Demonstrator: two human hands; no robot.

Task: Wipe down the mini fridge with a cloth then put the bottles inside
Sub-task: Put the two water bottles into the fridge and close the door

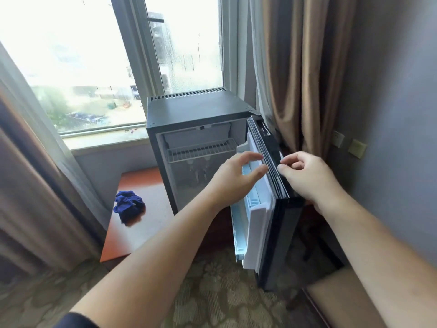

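A black mini fridge (196, 110) stands by the window with its door (272, 204) swung open to the right. Two clear bottles (198, 171) stand inside, under the wire shelf (201, 151). My left hand (236, 176) hovers in front of the door's inner side, fingers apart, holding nothing. My right hand (305, 178) is at the door's outer edge, with fingertips touching the edge about halfway up. A crumpled blue cloth (128, 205) lies on the orange-brown table (132, 235) left of the fridge.
Curtains (305, 74) hang close behind the open door and along the left side. A window sill (104, 138) runs behind the table. Patterned carpet (212, 292) covers the floor. A beige cushioned edge (335, 299) sits at lower right. Wall sockets (357, 149) are on the right wall.
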